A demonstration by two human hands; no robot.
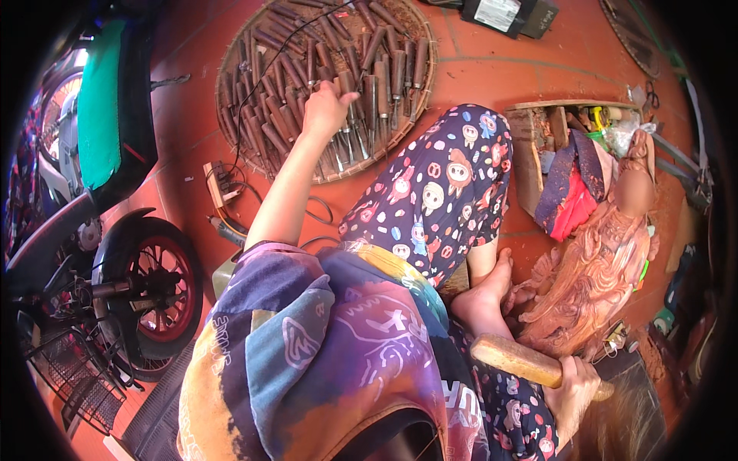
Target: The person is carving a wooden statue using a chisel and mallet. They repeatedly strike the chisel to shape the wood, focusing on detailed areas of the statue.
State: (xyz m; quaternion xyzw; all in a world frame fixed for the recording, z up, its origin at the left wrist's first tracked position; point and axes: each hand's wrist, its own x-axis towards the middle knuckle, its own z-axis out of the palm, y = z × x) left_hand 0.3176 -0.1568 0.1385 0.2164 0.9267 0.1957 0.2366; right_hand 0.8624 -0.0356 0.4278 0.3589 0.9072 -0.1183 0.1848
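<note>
My left hand [326, 110] reaches over a round woven tray [231, 142] of carving chisels [377, 96]. Its thumb stands out to the side, apart from the fingers, and the fingertips are partly hidden among the chisel handles; I see nothing held in it. Many chisels have brown wooden handles, and some metal blades [350, 146] show beside the hand. At the lower right, my right hand [575, 392] is wrapped round a wooden mallet [515, 361], its thick head pointing left over my leg. Close to that hand lies a carved reddish wooden figure [588, 280].
A wooden box [526, 154] holding cloth and small items stands beyond the carving. Left is a parked motorbike with a black wheel [150, 292]. A power strip [217, 184] and cables lie by the tray. Dark packages [503, 14] are at the top.
</note>
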